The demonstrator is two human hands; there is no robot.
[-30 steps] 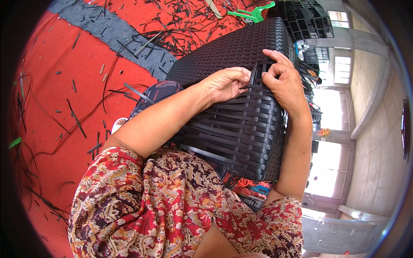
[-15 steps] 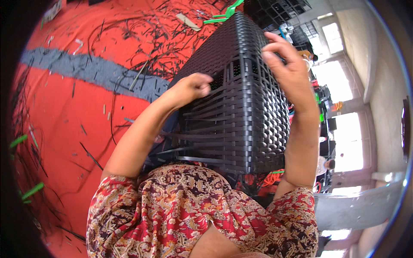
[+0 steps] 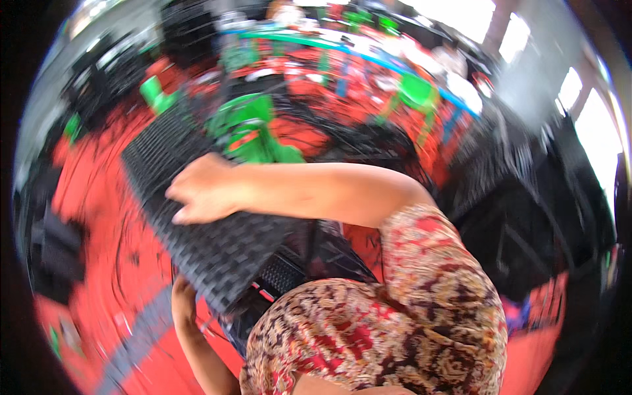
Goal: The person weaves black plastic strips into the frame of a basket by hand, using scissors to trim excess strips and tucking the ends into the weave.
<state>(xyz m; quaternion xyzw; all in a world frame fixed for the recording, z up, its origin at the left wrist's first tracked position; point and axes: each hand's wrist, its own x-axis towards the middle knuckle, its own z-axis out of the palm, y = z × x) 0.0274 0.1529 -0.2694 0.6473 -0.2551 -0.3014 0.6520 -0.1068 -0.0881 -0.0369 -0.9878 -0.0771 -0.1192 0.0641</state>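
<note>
A long black wicker furniture piece (image 3: 227, 253), woven from flat strips, leans diagonally across my lap, its far end toward the upper left. Over its upper surface reaches my right hand (image 3: 207, 191), coming in from the right with the forearm across the weave. Thumb and forefinger stand apart at its left side, with no strip visible between them; the other fingers are blurred. Down at the left edge of the wicker is my left hand (image 3: 184, 301), palm side against it. Its fingers are mostly hidden by that edge.
Green plastic chairs (image 3: 247, 122) stand just beyond the wicker. A long blue-edged table (image 3: 388, 62) curves across the back. Dark woven pieces (image 3: 520, 191) are heaped at the right. Red floor covering (image 3: 105, 217) with a grey strip (image 3: 141, 329) and scattered black strands lies at the left.
My view has swung to the right, and the wicker piece now shows a closely woven face. My right hand has come across over it; my left hand has dropped to its left edge.
</note>
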